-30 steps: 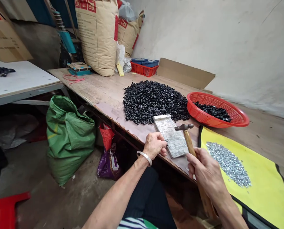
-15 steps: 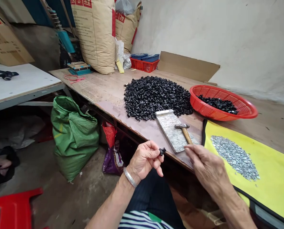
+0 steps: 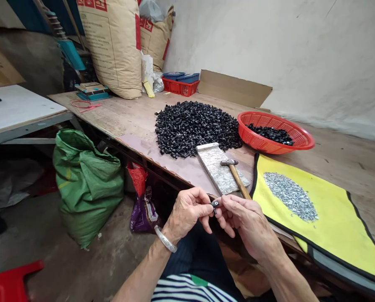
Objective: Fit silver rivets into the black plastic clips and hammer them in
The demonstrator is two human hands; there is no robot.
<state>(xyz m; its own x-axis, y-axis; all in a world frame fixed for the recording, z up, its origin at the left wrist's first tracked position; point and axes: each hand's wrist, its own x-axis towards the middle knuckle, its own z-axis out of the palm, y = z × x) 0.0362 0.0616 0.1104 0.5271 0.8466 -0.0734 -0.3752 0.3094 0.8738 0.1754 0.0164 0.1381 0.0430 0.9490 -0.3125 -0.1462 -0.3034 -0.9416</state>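
My left hand, with a silver bangle at its wrist, pinches a small black plastic part between thumb and forefinger. A light ring with a dark centre shows on the part. My right hand meets it from the other side, fingertips closed at its edge; anything else between them is hidden. Just beyond the hands, a hammer with a wooden handle lies across a worn metal plate. Behind the plate rises a large heap of similar black parts. Small silvery metal pieces lie on a yellow cloth at right.
A red plastic basket at the right holds more black parts. Large paper sacks and a red tray stand at the back. Below the table's left edge are a green sack and a purple bag.
My right hand has left the hammer handle and come left to the black part in my left hand. The hammer stays on the plate. The view has shifted slightly right.
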